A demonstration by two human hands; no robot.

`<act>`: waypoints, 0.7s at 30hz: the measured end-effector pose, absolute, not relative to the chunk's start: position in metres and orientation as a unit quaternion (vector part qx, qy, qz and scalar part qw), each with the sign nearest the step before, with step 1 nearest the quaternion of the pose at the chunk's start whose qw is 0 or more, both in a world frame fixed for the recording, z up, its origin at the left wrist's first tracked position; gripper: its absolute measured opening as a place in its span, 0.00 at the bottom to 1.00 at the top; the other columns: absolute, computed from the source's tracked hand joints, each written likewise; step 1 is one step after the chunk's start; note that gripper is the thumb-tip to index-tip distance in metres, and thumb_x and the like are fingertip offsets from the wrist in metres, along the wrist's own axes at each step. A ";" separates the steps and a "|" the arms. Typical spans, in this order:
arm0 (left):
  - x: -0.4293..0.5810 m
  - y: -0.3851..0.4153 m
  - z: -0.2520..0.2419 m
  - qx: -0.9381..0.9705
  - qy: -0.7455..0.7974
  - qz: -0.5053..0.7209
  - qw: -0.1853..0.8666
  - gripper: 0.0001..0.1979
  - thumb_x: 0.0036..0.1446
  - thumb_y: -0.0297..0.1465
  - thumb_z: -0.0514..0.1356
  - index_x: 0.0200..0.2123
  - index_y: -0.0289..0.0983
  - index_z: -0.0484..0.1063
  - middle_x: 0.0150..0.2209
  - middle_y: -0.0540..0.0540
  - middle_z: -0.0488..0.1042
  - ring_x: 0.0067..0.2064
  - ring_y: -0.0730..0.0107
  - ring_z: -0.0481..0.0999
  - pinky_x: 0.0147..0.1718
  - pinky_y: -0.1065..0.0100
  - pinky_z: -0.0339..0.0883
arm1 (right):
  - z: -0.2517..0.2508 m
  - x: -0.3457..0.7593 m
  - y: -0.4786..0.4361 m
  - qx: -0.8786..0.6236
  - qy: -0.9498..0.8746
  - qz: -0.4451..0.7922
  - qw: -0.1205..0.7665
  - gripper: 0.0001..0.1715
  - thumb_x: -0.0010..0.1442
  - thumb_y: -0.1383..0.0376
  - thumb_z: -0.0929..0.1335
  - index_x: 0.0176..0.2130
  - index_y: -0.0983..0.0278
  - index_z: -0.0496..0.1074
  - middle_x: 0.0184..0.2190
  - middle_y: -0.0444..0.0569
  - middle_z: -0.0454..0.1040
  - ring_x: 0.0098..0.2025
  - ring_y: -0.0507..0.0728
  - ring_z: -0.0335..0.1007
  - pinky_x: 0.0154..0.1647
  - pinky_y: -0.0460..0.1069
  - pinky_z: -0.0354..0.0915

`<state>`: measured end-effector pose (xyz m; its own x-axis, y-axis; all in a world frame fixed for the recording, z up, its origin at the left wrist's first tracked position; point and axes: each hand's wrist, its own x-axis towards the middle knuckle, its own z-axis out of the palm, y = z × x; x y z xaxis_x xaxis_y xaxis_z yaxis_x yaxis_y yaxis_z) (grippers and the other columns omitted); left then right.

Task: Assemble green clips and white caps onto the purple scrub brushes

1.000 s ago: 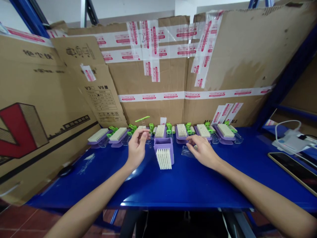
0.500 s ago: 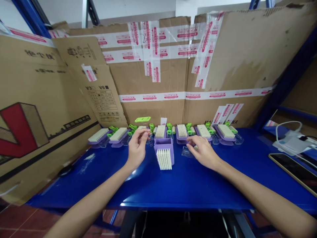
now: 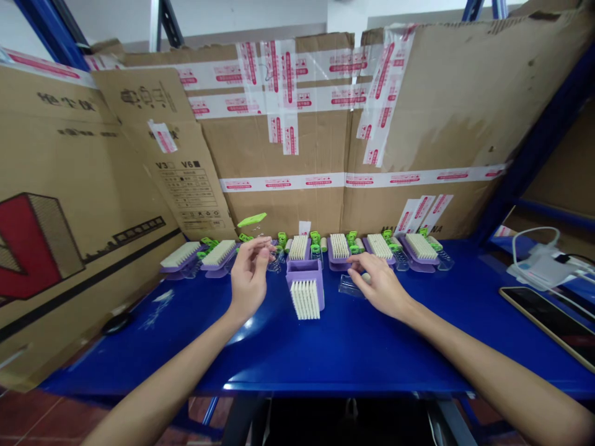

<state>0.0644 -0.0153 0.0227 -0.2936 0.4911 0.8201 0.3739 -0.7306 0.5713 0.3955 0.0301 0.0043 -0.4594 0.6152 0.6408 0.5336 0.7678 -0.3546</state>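
Note:
My left hand (image 3: 250,272) is raised left of the middle, fingers pinched on a see-through plastic piece with a flat lime-green top (image 3: 251,219). Most of the clear part is hard to make out. Over the table on the right, my right hand (image 3: 379,286) has its fingers loosely curved and the thumb apart. Beside its fingertips lies a clear plastic box (image 3: 350,285); a small cream piece (image 3: 366,277) shows in the gap by the thumb. Between my hands stands a purple open-topped holder (image 3: 304,266) with a cream bristle block (image 3: 305,300) at its front.
Along the back of the blue table (image 3: 297,359) runs a row of several purple-based brushes (image 3: 421,246) with green clips and clear parts. Taped cardboard (image 3: 288,210) walls the rear and left. A phone (image 3: 548,319) and a white charger with cables (image 3: 539,269) lie at the right.
My left hand has shifted slightly left with the green-topped piece, whose top is now more tilted. The right hand stays in about the same place. The view has moved a little.

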 end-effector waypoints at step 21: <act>0.068 -0.019 0.015 0.632 0.269 0.723 -0.071 0.15 0.79 0.36 0.66 0.63 0.46 0.70 0.52 0.45 0.78 0.45 0.67 0.82 0.47 0.62 0.79 | 0.011 0.389 0.013 -0.250 -0.901 -0.103 0.340 0.22 0.83 0.62 0.65 0.71 0.59 0.70 0.60 0.61 0.82 0.57 0.70 0.78 0.58 0.66 0.74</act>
<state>0.0679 -0.0188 0.0148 -0.1903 0.2372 0.9526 0.4422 -0.8456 0.2989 0.3892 0.0133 0.0107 -0.6443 0.3801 0.6637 0.5201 0.8540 0.0159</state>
